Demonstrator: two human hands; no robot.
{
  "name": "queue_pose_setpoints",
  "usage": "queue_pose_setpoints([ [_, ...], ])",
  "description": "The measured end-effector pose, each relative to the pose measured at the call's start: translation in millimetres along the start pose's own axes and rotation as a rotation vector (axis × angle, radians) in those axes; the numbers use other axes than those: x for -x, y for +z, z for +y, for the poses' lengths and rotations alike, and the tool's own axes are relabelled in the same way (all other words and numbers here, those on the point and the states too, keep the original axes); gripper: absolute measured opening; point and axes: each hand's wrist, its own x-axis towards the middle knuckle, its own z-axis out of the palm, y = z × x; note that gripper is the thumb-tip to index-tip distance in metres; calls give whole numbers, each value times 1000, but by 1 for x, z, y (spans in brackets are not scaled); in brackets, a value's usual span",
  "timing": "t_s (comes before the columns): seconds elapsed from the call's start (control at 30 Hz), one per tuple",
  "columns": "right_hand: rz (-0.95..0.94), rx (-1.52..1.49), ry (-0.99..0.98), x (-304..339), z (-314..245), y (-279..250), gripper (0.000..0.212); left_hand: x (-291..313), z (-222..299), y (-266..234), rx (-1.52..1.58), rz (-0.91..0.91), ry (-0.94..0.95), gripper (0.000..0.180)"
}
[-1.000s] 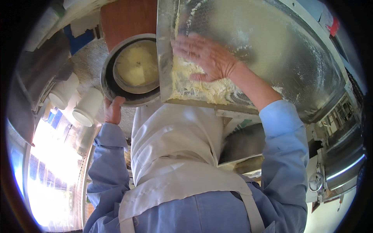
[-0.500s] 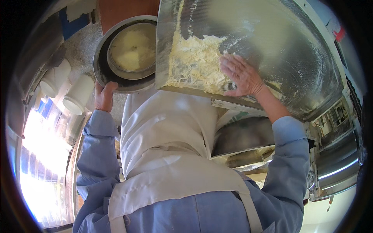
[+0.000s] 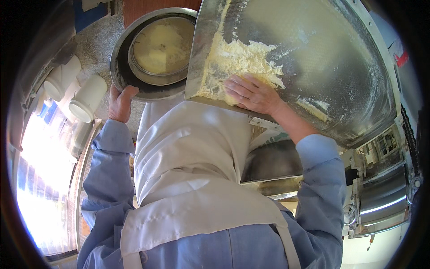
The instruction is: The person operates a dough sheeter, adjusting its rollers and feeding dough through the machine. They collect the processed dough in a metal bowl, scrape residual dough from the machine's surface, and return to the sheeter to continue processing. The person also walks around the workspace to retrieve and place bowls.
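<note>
My left hand [image 3: 121, 104] grips the near rim of a round dark metal bowl [image 3: 117, 67], thumb on top. Inside that bowl sits a round metal sieve [image 3: 172, 79], with pale yellow powder [image 3: 154, 47] in it. My right hand [image 3: 251, 94] lies over a patch of cream-coloured flour [image 3: 251, 56] on a broad metal tray [image 3: 309, 67]. Its fingers are stretched out side by side, pointing left, and their tips touch the flour near the tray's front left corner. Thin doughy strands lie by the fingertips. The bowl stands against the tray's left edge.
White plastic tubs [image 3: 88, 98] stand at the left above a bright window [image 3: 45, 179]. A metal machine with rollers [image 3: 385, 197] is at the right. Below the tray's front edge is a dark metal panel [image 3: 271, 159]. A small flour streak [image 3: 312, 110] lies right of my hand.
My right hand has swept left across the tray, over the flour, which now bunches up beyond the fingers. My left hand keeps its hold on the bowl. The whole view has shifted slightly.
</note>
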Motion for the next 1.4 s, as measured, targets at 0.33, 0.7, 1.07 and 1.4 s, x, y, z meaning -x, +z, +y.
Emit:
queue_pose_setpoints([
  [0.33,-12,-42,-237,-37,-11,11,37,-10,-17,-15,-129,-110,108,43],
  [0.7,-28,88,-256,-46,-21,17,41,-4,-5,-5,-41,-56,9,46],
  [1.07,-71,125,-98,-56,-18,5,35,-16,-12,-15,-11,-171,56,47],
  [1.4,46,170,130,-59,-28,15,26,-15,-11,-9,37,-162,87,44],
])
